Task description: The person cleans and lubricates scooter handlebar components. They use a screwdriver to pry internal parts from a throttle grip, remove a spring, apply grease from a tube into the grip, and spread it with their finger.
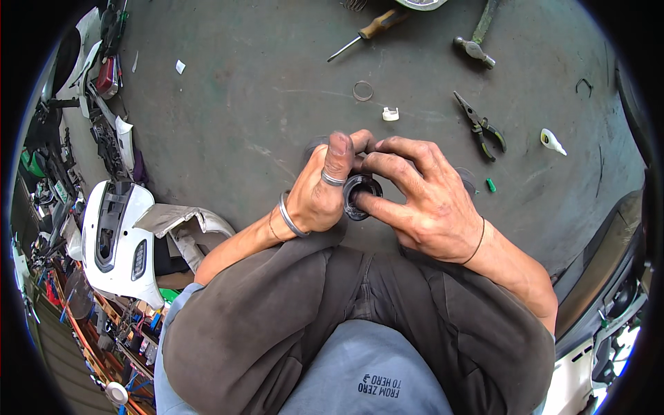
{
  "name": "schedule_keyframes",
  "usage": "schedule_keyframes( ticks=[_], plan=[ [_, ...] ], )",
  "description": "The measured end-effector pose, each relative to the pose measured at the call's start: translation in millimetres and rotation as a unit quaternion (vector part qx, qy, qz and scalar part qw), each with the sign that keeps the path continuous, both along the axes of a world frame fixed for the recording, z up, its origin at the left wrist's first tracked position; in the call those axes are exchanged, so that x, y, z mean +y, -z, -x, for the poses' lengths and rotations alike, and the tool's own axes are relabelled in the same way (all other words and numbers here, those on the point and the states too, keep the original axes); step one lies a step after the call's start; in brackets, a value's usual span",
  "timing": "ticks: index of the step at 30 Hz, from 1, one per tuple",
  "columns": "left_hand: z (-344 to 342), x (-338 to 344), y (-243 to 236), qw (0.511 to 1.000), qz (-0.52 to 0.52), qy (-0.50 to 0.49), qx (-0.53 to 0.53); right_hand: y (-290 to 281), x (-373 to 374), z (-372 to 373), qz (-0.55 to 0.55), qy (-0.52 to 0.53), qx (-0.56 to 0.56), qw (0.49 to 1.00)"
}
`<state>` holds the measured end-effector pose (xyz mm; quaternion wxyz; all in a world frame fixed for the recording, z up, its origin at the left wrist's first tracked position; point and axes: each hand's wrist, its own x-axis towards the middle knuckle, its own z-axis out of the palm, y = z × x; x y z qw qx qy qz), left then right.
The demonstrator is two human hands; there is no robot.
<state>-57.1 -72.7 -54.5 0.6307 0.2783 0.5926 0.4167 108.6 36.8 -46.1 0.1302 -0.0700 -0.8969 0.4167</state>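
Note:
Between my two hands, just in front of my lap, is a round black hollow part [349, 196] with a thick rim, its opening facing up toward me. My left hand [319, 188] is closed against its left and far side, the thumb pointing up and away. My right hand [432, 190] has its thumb inside the opening, while its bent fingers reach over the far side and meet my left fingers. The lower part of the piece is hidden by my hands. Beyond them lie a thin metal ring [372, 90] and a small white plastic piece [390, 114].
Needle-nose pliers [478, 126], a white squeeze tube [552, 142] and a small green piece [491, 185] lie to the right. Farther off are a screwdriver [377, 25] and a ball-peen hammer [474, 51]. A white bumper [119, 266] and stacked car parts stand left.

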Motion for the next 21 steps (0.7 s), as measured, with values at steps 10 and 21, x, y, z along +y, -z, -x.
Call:
schedule_keyframes(
  ticks=[10,21],
  plan=[
    [-1.4,-0.5,7.4,0.998,0.01,-0.052,0.039,14.0,-4.9,4.7,0.083,0.022,0.033,0.996],
    [18.5,10.0,-11.6,0.961,-0.013,0.237,0.144,38.3,24.3,-48.2,0.189,0.305,0.006,0.933]
  ],
)
